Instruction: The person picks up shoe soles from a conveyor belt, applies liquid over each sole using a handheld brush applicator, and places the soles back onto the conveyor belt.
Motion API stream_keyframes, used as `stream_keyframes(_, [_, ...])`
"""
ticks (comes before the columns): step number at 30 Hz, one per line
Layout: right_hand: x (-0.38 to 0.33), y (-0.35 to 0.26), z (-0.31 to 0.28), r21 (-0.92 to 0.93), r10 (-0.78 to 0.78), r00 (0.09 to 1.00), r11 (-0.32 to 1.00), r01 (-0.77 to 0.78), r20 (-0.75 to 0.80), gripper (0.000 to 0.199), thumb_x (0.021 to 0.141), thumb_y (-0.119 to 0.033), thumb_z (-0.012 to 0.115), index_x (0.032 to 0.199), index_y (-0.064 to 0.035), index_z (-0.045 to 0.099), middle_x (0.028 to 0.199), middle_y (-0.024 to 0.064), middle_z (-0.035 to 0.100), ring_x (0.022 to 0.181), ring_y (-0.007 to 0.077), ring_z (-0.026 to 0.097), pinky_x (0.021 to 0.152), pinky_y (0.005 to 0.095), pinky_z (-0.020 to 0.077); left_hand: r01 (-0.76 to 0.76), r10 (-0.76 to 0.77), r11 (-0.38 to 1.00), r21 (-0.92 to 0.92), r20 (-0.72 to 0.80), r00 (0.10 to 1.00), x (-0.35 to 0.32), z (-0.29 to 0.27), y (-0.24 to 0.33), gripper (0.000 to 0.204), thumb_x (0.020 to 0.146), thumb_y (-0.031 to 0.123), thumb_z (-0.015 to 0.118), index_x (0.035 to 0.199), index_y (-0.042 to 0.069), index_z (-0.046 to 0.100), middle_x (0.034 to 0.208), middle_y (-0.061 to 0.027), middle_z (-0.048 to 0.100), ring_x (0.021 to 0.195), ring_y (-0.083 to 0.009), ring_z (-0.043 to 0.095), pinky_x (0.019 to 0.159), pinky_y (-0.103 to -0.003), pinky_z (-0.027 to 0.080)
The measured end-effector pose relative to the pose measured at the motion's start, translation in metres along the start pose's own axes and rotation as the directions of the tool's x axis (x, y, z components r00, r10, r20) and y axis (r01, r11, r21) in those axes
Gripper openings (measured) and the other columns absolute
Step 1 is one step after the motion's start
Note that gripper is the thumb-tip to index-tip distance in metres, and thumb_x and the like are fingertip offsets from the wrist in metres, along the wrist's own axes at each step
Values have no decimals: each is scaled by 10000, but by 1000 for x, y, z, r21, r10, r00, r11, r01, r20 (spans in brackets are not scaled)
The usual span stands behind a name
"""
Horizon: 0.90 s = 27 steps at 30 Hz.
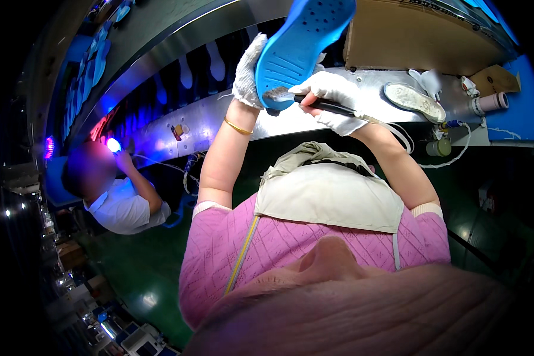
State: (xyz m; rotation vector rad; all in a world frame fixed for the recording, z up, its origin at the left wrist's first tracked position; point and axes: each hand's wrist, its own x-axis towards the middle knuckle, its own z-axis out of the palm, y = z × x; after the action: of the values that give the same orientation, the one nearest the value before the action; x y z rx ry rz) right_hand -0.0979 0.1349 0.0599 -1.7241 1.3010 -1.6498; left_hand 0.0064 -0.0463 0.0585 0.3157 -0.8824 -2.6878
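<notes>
A blue shoe sole, with small holes toward its far end and grooves at its near end, is held up over the metal bench. My left hand, in a white glove, grips its left edge; those fingers are partly hidden behind it. In my right hand, also gloved but with some bare fingertips, is a black-handled brush. The brush's dark bristles lie at the sole's near end, apparently touching it. A pale cord or strap runs by my right wrist.
A whitish sole lies on the metal bench at the right, near a pinkish cylinder. Behind stands a cardboard box. Dark slots holding soles line the far left. Another person works at the left beside bright lights.
</notes>
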Motion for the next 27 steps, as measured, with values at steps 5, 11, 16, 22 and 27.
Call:
stream_keyframes(5, [-3, 2, -2, -14, 84, 988, 996, -83, 133, 152, 672, 63, 662, 778, -34, 613, 818, 76, 616, 844, 201, 620, 731, 301, 499, 137, -124, 983, 124, -109, 986, 6, 4, 0, 423, 898, 382, 546, 1035, -13, 610, 904, -161, 665, 744, -232, 674, 648, -309, 576])
stream_keyframes(11, [7, -5, -30, 276, 338, 921, 882, -382, 196, 132, 654, 75, 669, 718, -23, 609, 796, 84, 639, 839, 190, 639, 746, 287, 506, 274, -229, 912, 304, -176, 957, 10, 16, -3, 404, 881, 373, 585, 1023, -3, 622, 871, -136, 670, 729, -195, 670, 638, -300, 574])
stream_keyframes(16, [3, -1, -33, -236, 266, 947, 946, -220, 181, 96, 682, -6, 682, 726, -60, 615, 811, 67, 635, 809, 208, 620, 745, 299, 497, 366, -325, 814, 452, -169, 931, 9, 32, 0, 447, 856, 403, 612, 1041, -4, 617, 894, -143, 659, 736, -192, 666, 643, -300, 573])
stream_keyframes(22, [1, -7, -53, 228, 373, 912, 885, -405, 171, 131, 665, 43, 675, 740, -49, 620, 806, 57, 645, 806, 169, 641, 698, 278, 508, 359, -332, 789, 499, -144, 932, 14, 31, -5, 524, 850, 457, 590, 1104, -2, 584, 905, -167, 650, 744, -226, 667, 623, -353, 580])
stream_keyframes(27, [-6, -7, -67, 13, 560, 817, 824, -567, 139, 88, 713, 39, 672, 740, -15, 608, 819, 77, 659, 770, 153, 653, 679, 270, 530, 357, -311, 798, 486, -175, 934, 10, 33, -9, 555, 856, 485, 567, 1099, -13, 577, 935, -187, 650, 744, -271, 670, 611, -386, 582])
